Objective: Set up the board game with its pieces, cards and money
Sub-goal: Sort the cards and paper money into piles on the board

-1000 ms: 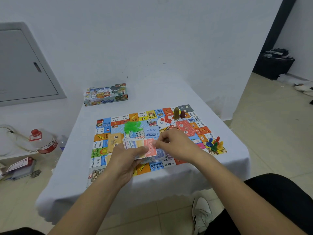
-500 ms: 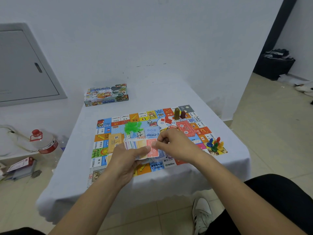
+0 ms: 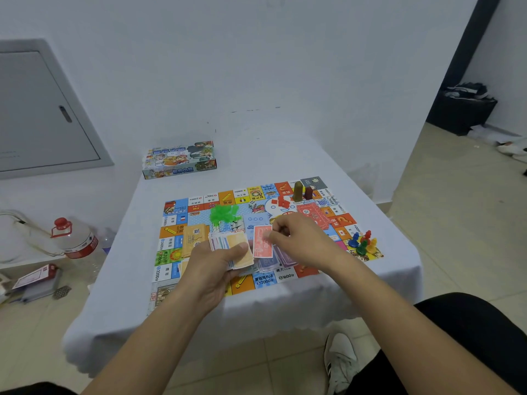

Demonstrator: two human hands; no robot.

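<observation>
The colourful game board (image 3: pixel 199 201) lies flat on the white table (image 3: pixel 285 158). Over its near half, my left hand (image 3: pixel 212 269) grips a fanned stack of play money (image 3: pixel 231 246), an orange note on top. My right hand (image 3: pixel 299 240) pinches a single red note (image 3: pixel 262 243) just right of that stack. Purple notes (image 3: pixel 282 259) lie on the board under my right hand. More red notes (image 3: pixel 312 213), green plastic pieces (image 3: pixel 224 213), red houses (image 3: pixel 281 201), a die (image 3: pixel 252 205), two tall blocks (image 3: pixel 301 191) and coloured pawns (image 3: pixel 362 243) sit on the board.
The game box (image 3: pixel 179 161) stands at the table's far left corner, by the wall. An orange card pile (image 3: pixel 194 238) lies on the board's left side. A water bottle (image 3: pixel 75 240) and clutter sit on the floor at left. My shoe (image 3: pixel 340 363) is below the table edge.
My right hand has drawn the red note off the stack and moved it a little to the right, away from my left hand. The left hand has stayed in place.
</observation>
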